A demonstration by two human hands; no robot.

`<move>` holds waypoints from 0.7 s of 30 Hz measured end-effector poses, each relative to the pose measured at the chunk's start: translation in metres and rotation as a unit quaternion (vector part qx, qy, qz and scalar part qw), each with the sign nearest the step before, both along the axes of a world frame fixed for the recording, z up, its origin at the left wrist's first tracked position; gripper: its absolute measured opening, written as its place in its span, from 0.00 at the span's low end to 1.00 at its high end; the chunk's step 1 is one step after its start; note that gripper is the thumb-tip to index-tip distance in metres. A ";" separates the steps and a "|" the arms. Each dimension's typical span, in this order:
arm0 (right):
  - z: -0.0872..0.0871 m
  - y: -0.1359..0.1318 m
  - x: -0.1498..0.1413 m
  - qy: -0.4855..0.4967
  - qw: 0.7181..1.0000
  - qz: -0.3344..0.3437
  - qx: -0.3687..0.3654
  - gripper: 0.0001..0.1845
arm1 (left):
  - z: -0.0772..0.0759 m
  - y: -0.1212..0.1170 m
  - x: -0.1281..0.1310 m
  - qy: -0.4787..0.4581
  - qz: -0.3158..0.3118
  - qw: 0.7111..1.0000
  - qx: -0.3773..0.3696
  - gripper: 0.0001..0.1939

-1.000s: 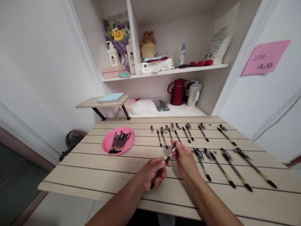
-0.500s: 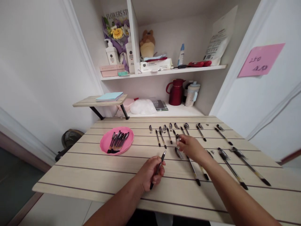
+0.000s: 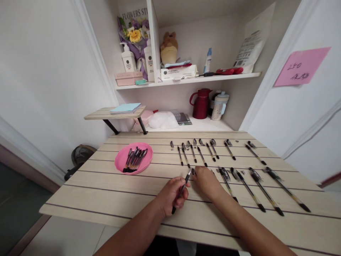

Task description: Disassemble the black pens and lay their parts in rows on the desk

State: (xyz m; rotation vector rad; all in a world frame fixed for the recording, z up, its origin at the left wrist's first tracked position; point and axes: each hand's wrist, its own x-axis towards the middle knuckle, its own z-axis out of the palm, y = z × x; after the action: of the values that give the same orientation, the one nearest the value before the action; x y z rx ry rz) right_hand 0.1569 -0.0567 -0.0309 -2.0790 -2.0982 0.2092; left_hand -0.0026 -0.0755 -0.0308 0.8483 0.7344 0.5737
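Note:
My left hand [image 3: 172, 197] is closed around an uncapped black pen [image 3: 182, 190], its tip pointing up and away from me. Beside that tip, my right hand [image 3: 206, 182] pinches a small dark pen cap [image 3: 193, 172]; whether cap and tip touch I cannot tell. To the right lie several uncapped pens [image 3: 250, 192] with loose caps [image 3: 255, 174] by their tips. Another row of pens [image 3: 201, 156] and caps [image 3: 172, 144] lies farther back. On the left, a pink plate [image 3: 118, 156] holds several capped pens [image 3: 136, 159].
A small raised stand [image 3: 96, 113] with blue paper [image 3: 125, 108] is at the table's back left. Behind the table are a red jug [image 3: 201, 104], a light tumbler [image 3: 220, 106] and a white plastic bag [image 3: 163, 120]. A loaded shelf [image 3: 226, 79] hangs above.
My right hand has come nearer and left with the cap, from the back row to beside the pen tip. My left hand keeps the pen almost in place. The view has shifted slightly.

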 end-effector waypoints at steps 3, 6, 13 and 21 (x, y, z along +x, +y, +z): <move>-0.001 -0.001 0.000 0.016 1.000 -0.003 0.005 0.08 | 0.000 0.000 0.000 -0.001 0.002 1.000 -0.001 0.15; 0.005 -0.003 0.005 0.045 0.999 -0.016 0.023 0.09 | 0.000 0.000 0.000 0.000 0.001 1.000 -0.002 0.16; 0.018 -0.025 0.009 0.465 0.883 -0.057 0.031 0.15 | -0.003 -0.001 0.003 -0.002 -0.018 1.000 0.016 0.16; 0.001 -0.042 -0.025 0.688 0.722 -0.076 -0.005 0.20 | -0.004 -0.004 0.005 -0.009 -0.040 0.997 0.062 0.15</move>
State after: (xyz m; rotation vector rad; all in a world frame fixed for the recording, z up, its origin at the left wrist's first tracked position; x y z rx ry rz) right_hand 0.1321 -0.0987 -0.0297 -1.2071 -0.9312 1.2508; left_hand 0.0027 -0.0795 -0.0345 0.9814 0.6495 0.5583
